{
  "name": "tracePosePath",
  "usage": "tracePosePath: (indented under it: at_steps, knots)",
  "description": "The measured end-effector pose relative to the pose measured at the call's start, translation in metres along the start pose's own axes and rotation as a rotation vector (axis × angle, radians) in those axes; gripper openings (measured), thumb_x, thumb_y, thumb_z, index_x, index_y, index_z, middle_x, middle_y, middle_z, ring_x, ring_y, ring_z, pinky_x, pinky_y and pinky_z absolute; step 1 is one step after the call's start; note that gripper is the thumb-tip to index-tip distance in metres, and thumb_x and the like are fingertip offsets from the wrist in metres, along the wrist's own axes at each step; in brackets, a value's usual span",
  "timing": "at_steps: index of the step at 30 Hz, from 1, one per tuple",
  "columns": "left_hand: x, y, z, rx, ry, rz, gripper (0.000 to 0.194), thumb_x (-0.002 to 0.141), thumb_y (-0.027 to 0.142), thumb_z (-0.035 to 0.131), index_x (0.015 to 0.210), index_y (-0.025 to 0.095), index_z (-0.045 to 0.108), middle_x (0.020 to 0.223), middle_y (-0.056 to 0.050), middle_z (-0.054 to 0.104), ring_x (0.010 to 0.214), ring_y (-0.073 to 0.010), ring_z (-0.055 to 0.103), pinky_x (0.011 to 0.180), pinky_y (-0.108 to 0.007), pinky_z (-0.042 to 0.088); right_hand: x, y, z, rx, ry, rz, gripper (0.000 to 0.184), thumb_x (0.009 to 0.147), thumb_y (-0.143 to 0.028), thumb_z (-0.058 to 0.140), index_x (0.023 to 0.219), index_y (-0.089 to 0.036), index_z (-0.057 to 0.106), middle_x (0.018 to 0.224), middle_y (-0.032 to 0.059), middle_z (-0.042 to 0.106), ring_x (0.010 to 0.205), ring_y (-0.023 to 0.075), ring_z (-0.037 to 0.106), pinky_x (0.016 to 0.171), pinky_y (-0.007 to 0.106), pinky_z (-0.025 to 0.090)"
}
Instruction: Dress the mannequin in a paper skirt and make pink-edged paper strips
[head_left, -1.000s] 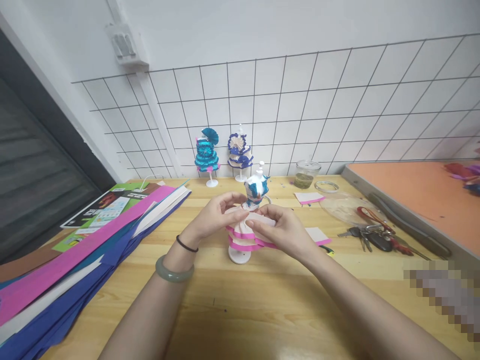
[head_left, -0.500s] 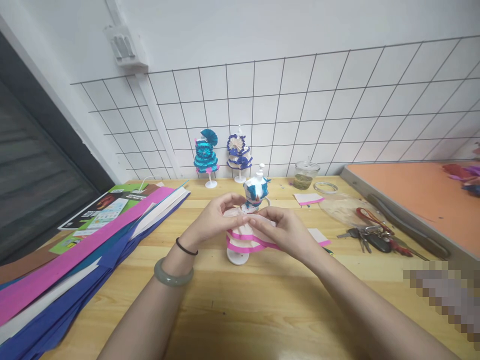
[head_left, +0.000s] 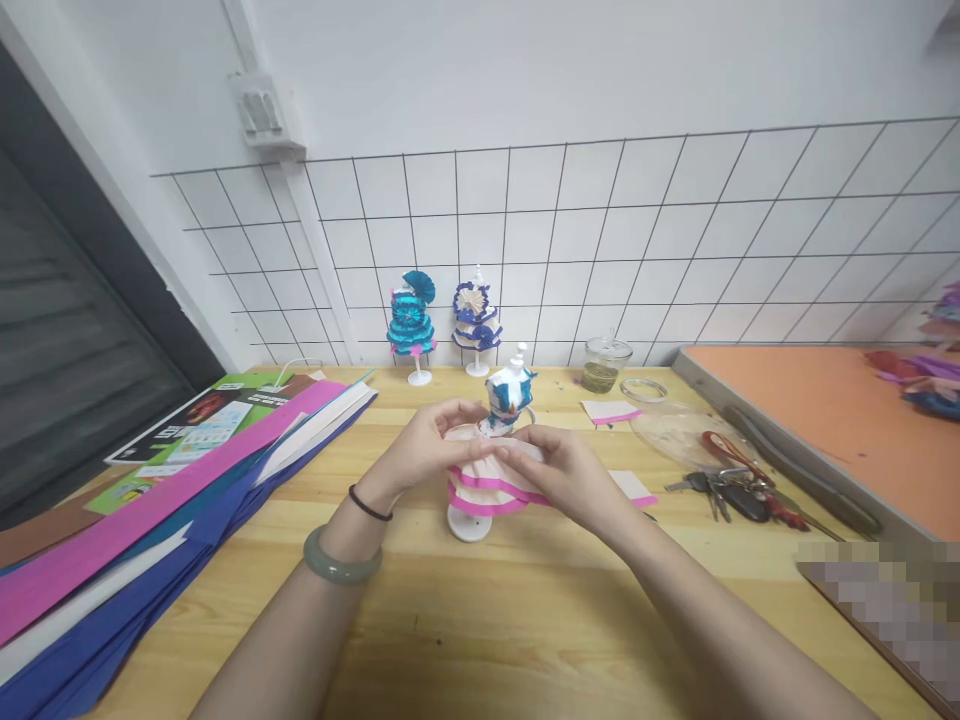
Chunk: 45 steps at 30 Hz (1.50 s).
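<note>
A small white dress-form stand (head_left: 511, 385) with a blue and white bodice stands on the wooden table, tilted slightly. Around its waist sits a white paper skirt (head_left: 487, 480) with pink edges in layers. My left hand (head_left: 442, 440) pinches the skirt's top edge from the left, thumb toward the middle. From the right, my right hand (head_left: 559, 462) pinches the same paper, its thumb tip almost meeting the left one. The round white base (head_left: 469, 524) shows below the skirt. Parts of the waist are hidden behind my fingers.
Two finished-looking paper dresses, one teal (head_left: 411, 322) and one white and navy (head_left: 477, 318), stand by the wall. Coloured paper sheets (head_left: 187, 470) lie left. Pink-edged paper pieces (head_left: 611, 411), a lidded glass jar (head_left: 606, 365), keys (head_left: 724, 490) and an orange board (head_left: 832, 400) are right.
Both hands keep hold of the skirt's top edge, with only slight finger shifts. The whole view has tipped a little, so the things on the table appear slightly lower.
</note>
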<state>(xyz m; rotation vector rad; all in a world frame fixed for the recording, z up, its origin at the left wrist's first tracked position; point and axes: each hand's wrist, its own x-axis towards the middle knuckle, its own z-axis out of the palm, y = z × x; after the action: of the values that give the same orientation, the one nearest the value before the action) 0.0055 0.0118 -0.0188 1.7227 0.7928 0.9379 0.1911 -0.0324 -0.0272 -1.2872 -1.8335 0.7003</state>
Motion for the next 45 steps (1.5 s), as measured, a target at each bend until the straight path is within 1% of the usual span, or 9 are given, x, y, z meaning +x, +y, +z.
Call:
tracePosePath:
  at_steps: [7,10,16,19,23,30,36,41,45]
  knots:
    - [0.0,0.002,-0.002,0.054,0.008,0.073,0.035,0.065,0.034,0.074,0.095,0.018,0.065,0.126,-0.012,0.054,0.123,-0.0275,0.042,0.105,-0.043,0.028,0.0,-0.004,-0.002,-0.016,-0.018,0.024,0.028,0.082,-0.043,0.052,0.076,-0.018,0.062,0.067,0.0003,0.061,0.063,0.0145,0.053,0.053,0.024,0.037]
    - [0.0,0.002,-0.003,0.073,0.009,0.102,0.034,0.067,0.033,0.072,0.096,0.017,0.064,0.129,-0.012,0.051,0.122,-0.0269,0.044,0.103,-0.042,0.03,0.0,-0.003,-0.002,-0.011,-0.016,0.023,0.028,0.082,-0.044,0.051,0.076,-0.019,0.061,0.066,-0.0004,0.059,0.062,0.0138,0.051,0.053,0.023,0.036]
    - [0.0,0.002,-0.003,0.149,0.045,0.04,0.039,0.071,0.035,0.068,0.104,0.017,0.061,0.115,-0.01,0.06,0.109,-0.0244,0.054,0.094,-0.039,0.041,0.001,0.002,0.0,-0.047,0.076,0.04,0.036,0.077,-0.049,0.056,0.06,-0.018,0.05,0.053,-0.0044,0.042,0.05,0.0099,0.039,0.044,0.022,0.026]
    - [0.0,0.004,-0.002,0.173,0.073,0.019,0.04,0.071,0.036,0.067,0.106,0.017,0.061,0.112,-0.009,0.061,0.104,-0.0245,0.056,0.089,-0.038,0.045,0.002,0.002,-0.001,0.017,0.072,0.014,0.029,0.077,-0.045,0.059,0.067,-0.018,0.055,0.059,-0.0031,0.051,0.055,0.011,0.045,0.048,0.023,0.032]
    - [-0.001,0.006,0.0,0.124,0.056,0.0,0.046,0.069,0.038,0.068,0.11,0.018,0.059,0.11,-0.009,0.063,0.101,-0.0251,0.057,0.083,-0.037,0.048,0.003,-0.001,-0.003,0.12,0.054,-0.063,0.022,0.08,-0.04,0.057,0.081,-0.019,0.063,0.077,0.0009,0.065,0.071,0.0147,0.057,0.062,0.025,0.042]
    - [-0.002,0.009,0.0,0.047,-0.026,-0.051,0.049,0.073,0.036,0.066,0.116,0.016,0.055,0.115,-0.011,0.061,0.106,-0.0263,0.056,0.083,-0.034,0.049,0.004,0.002,-0.001,0.178,0.075,-0.036,0.021,0.08,-0.036,0.056,0.081,-0.018,0.066,0.077,0.0027,0.068,0.071,0.0162,0.06,0.06,0.026,0.044]
    - [-0.002,0.007,0.0,0.069,0.011,-0.094,0.05,0.073,0.037,0.066,0.117,0.017,0.054,0.111,-0.011,0.062,0.092,-0.0247,0.062,0.066,-0.03,0.052,0.004,-0.001,-0.002,0.137,0.09,-0.033,0.02,0.08,-0.035,0.057,0.083,-0.019,0.068,0.078,0.003,0.069,0.071,0.0172,0.061,0.059,0.026,0.044]
    - [-0.002,0.008,0.001,0.104,0.051,-0.061,0.047,0.071,0.036,0.067,0.113,0.015,0.058,0.112,-0.01,0.063,0.099,-0.0257,0.059,0.077,-0.033,0.052,0.003,0.001,0.0,0.079,0.141,-0.057,0.016,0.079,-0.033,0.059,0.081,-0.021,0.069,0.08,0.0031,0.071,0.073,0.0182,0.062,0.064,0.028,0.045]
    - [-0.003,0.011,0.001,0.202,0.096,-0.011,0.041,0.072,0.035,0.066,0.108,0.015,0.061,0.111,-0.009,0.064,0.103,-0.0263,0.058,0.085,-0.036,0.049,0.002,0.002,0.001,0.044,0.216,-0.032,0.017,0.076,-0.036,0.062,0.073,-0.02,0.066,0.073,0.0032,0.069,0.067,0.018,0.061,0.06,0.028,0.044]
